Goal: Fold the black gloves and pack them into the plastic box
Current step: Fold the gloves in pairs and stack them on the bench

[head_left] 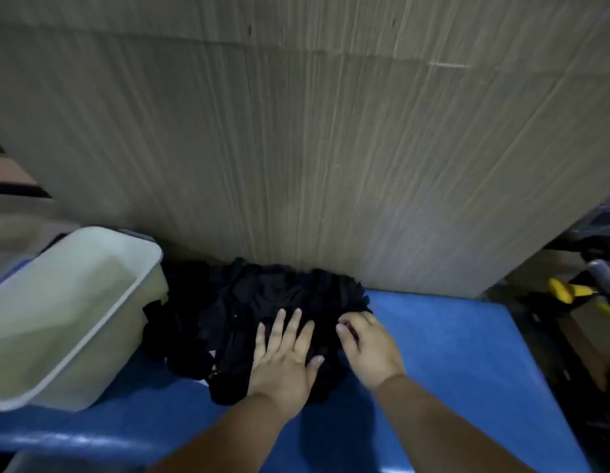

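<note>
Cardboard sheet (296,131) is filling the whole upper frame, standing upright behind the work area. Blue table (450,353) is taking up the lower half.

Black gloves (255,312) are lying in one crumpled heap at lower centre, back edge against the cardboard, left edge touching the plastic box (57,319). Single gloves are not separable in the heap; too dark and blurred.

Plastic box is sitting at lower left, white, open top, nothing showing inside it.

Left hand (283,356) is lying flat on the near side of the heap, fingers straight and spread, palm down, pressing the fabric.

Right hand (368,346) is sitting just right of it at the heap's right edge, fingers curled in, pinching a bit of black fabric at the fingertips.

Both forearms are coming in from the bottom edge, bare.

Yellow object (566,291) is lying off the table at the right edge among dark clutter; blurred, type unclear.
</note>
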